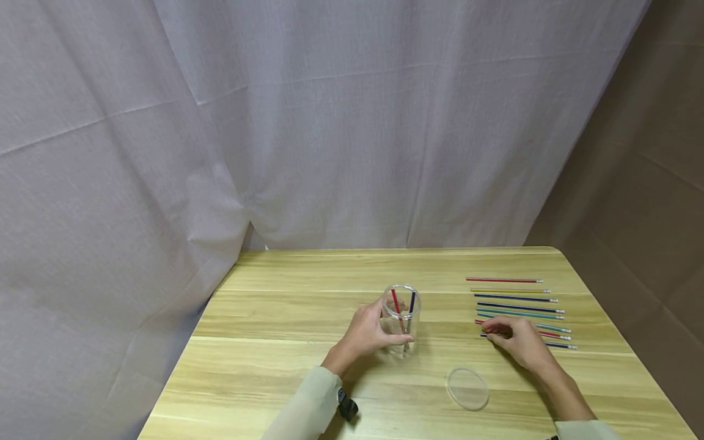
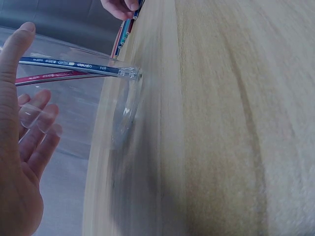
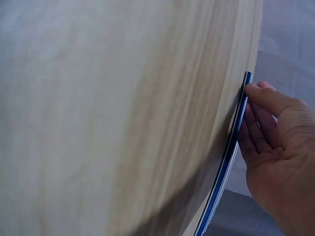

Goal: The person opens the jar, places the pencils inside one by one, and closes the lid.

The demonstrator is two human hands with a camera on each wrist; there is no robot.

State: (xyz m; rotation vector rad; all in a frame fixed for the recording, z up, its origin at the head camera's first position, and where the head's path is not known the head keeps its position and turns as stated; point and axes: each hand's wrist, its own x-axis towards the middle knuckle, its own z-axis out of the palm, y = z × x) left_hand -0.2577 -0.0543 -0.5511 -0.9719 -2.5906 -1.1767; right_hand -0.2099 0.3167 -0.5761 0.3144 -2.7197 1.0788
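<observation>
A clear, round jar [image 1: 415, 324] stands on the wooden table, and my left hand [image 1: 365, 333] grips it around the side. Inside lean a red pencil [image 1: 396, 302] and a dark blue pencil [image 1: 412, 302], eraser ends down at the jar's bottom [image 2: 129, 110]. To the right, my right hand [image 1: 522, 345] reaches over the near end of a row of pencils. Its thumb and fingertips pinch the nearest dark blue pencil [image 3: 229, 152] close to its eraserless end; that pencil's eraser end [image 1: 572, 347] points right.
Several more pencils lie side by side beyond my right hand, among them a red one [image 1: 503, 280] farthest back and a yellow one [image 1: 508, 290]. A clear round lid [image 1: 467, 388] lies flat between my forearms. Grey curtain [image 1: 341, 153] hangs behind the table [image 1: 275, 318].
</observation>
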